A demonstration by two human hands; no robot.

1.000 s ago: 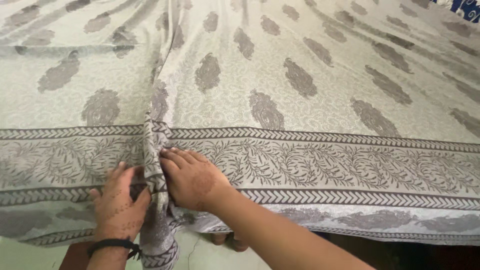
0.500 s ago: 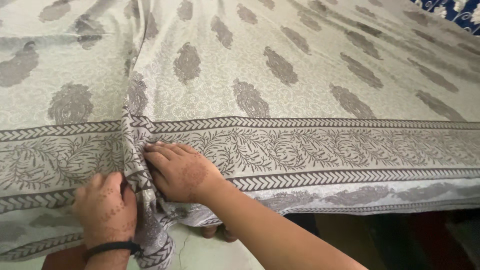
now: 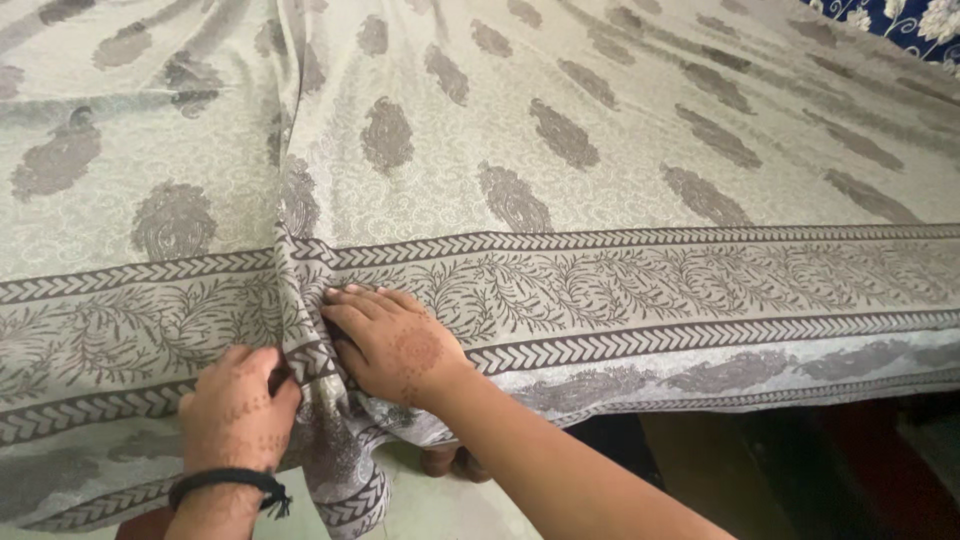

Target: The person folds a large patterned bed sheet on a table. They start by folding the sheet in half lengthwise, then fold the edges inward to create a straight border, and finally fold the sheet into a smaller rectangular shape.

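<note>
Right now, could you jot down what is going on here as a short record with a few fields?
Setting: a grey patterned bedsheet spread over a flat surface, its leafy border along the near edge
Left hand: gripping a bunched fold of the sheet at the border, black band on the wrist
Right hand: pressed flat on the border beside the fold, fingers against it
Fold: runs from the near edge up across the sheet
Far corner: blue flowered cloth
Below: pale floor

Cloth (image 3: 600,170): grey-beige, paisley motifs, leafy chevron border; spread flat.
Fold (image 3: 300,330): bunched ridge at near edge, draping down.
</note>
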